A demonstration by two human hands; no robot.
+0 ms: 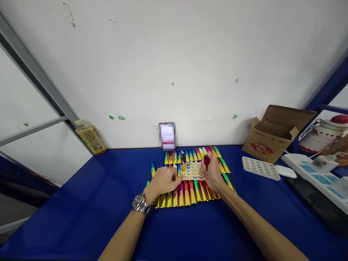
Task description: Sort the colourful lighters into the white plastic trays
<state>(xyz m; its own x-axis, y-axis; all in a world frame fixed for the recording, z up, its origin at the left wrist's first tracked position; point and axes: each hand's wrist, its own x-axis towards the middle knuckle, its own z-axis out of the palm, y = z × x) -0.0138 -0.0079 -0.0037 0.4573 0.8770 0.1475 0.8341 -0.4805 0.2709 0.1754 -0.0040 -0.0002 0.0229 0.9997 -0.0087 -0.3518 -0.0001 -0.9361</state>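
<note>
A white tray with rows of holes [193,171] rests over rows of lighters. My left hand [163,180], wearing a metal watch, grips the tray's left edge, with the thumb on its near corner. In my closed right hand [212,171] a dark red lighter [207,161] stands upright above the tray's right end; its lower part is hidden by my fingers. Several rainbow-and-gold lighters [186,194] lie side by side in front of the tray, and more lighters [193,155] lie behind it. Small yellow pieces [183,167] show at the tray's left end.
A phone [167,136] leans against the wall. At the left stands a tilted drink bottle [91,137]. To the right are an open cardboard box [268,139], a second white perforated tray [260,168], a white mouse [285,171], a power strip [317,175] and a black flat device [317,203].
</note>
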